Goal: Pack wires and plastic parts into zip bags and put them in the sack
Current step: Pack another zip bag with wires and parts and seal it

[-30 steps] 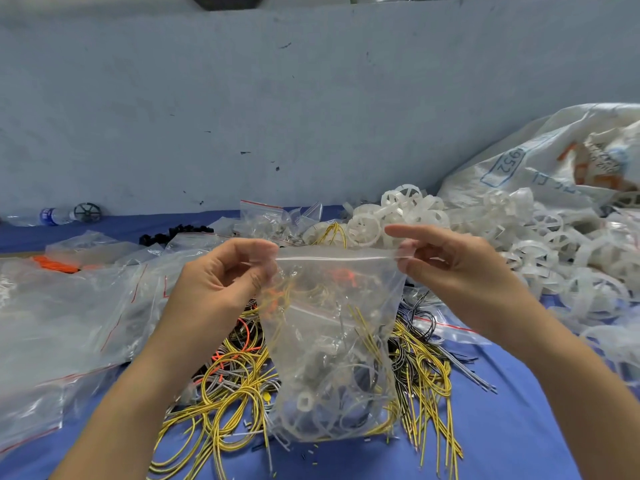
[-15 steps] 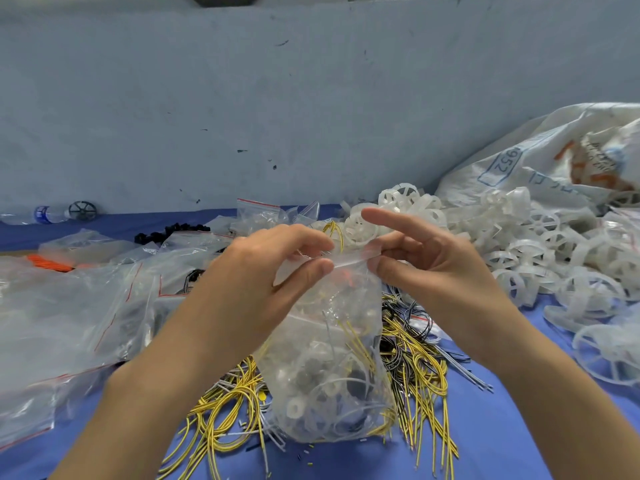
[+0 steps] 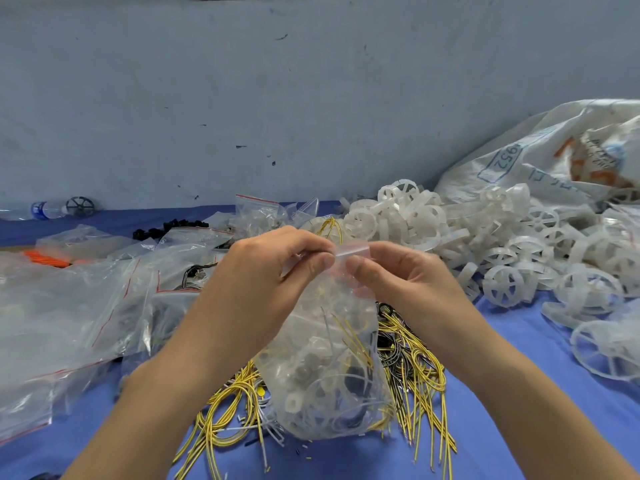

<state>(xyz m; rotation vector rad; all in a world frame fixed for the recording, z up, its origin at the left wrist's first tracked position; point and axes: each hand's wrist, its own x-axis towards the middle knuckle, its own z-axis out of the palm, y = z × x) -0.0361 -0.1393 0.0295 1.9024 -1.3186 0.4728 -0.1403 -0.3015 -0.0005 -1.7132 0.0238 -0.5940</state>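
Filled zip bag (image 3: 329, 368) is held upright near the tabletop (image 3: 519, 427) front edge, middle, with its base set among yellow wires (image 3: 415, 368). Its seal strip is pinched by left grip (image 3: 270, 271) and right grip (image 3: 398, 275), thumb and forefinger of each closed on it, nearly touching. White sack (image 3: 540, 157) is seen at far right corner, "952" printed in a blue frame, other print unreadable. White plastic wheels (image 3: 433, 230) are piled against it.

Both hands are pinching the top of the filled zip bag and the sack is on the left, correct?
No: the head view shows the sack on the right. The left hand and right hand do pinch the top of the zip bag.
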